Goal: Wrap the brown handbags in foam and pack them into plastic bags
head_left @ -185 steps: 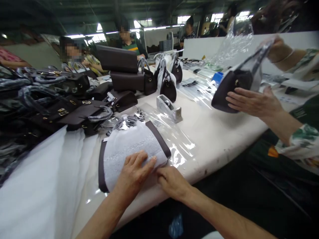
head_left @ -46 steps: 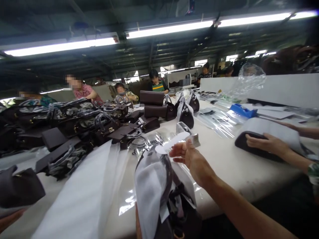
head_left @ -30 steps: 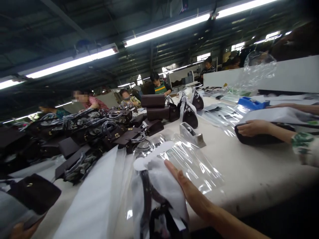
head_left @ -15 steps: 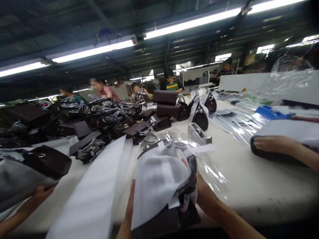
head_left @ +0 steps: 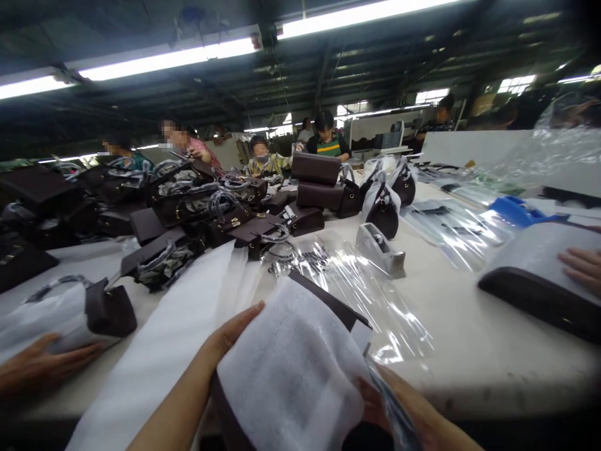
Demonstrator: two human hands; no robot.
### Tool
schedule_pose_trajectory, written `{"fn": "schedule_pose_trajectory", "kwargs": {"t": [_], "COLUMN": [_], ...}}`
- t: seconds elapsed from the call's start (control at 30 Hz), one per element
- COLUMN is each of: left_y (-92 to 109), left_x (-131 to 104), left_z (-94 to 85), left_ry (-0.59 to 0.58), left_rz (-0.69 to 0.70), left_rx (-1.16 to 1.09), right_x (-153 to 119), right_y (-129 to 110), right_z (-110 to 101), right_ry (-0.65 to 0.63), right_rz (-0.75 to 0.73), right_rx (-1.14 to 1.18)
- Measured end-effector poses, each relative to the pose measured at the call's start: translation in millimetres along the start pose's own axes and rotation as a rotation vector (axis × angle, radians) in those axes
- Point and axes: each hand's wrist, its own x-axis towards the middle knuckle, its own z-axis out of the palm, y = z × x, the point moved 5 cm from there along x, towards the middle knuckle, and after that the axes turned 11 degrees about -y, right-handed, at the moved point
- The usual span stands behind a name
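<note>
A dark brown handbag (head_left: 323, 299) is tilted in front of me at the table's near edge, mostly covered by a white wrapping sheet (head_left: 286, 366). My left hand (head_left: 235, 332) holds its left side over the sheet, fingertips at the upper corner. At the lower right, my right hand (head_left: 404, 401) grips the bag by its plastic-wrapped handle (head_left: 392, 401); some of its fingers show through or behind the sheet. A small white tag (head_left: 360, 335) sticks out near the bag's right end. The bag's underside is out of view.
White sheets (head_left: 154, 351) lie to my left, clear plastic bags (head_left: 375, 294) and a tape dispenser (head_left: 379, 250) beyond. Many brown handbags (head_left: 230, 219) are piled behind. Co-workers' hands hold wrapped bags at the left (head_left: 51, 363) and right (head_left: 582, 269). A blue tape dispenser (head_left: 516, 211) stands right.
The handbag has turned and tipped, so the sheet now covers its facing side and the handle sits lower right. My left hand has moved up its left side; my right hand is lower.
</note>
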Motion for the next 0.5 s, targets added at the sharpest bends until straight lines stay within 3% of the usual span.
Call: {"fn": "schedule_pose_trajectory", "kwargs": {"t": [0.07, 0.13, 0.2, 0.27, 0.37, 0.43, 0.5], "left_y": [5, 6, 5, 7, 13, 14, 5], "left_x": [13, 28, 42, 53, 56, 48, 31], "left_z": [-7.2, -11.1, -11.0, -8.1, -4.4, -6.2, -15.0], "left_ry": [-0.009, -0.020, -0.033, -0.042, -0.025, 0.025, 0.158], "left_rz": [-0.014, -0.036, -0.053, -0.054, -0.055, -0.080, -0.149], "left_rx": [0.064, 0.136, 0.205, 0.262, 0.331, 0.374, 0.416], "right_x": [-1, -2, -2, 3, 20, 34, 45], "right_y": [2, -6, -27, -56, -90, -95, -91], "right_z": [-24, -59, -89, -101, -90, -76, -67], "right_ry": [0.085, 0.249, 0.411, 0.487, 0.398, 0.215, 0.060], "right_rz": [0.060, 0.100, 0.097, 0.053, 0.069, 0.163, 0.248], "right_rx": [-0.002, -0.111, -0.296, -0.531, -0.804, -0.833, -0.780]}}
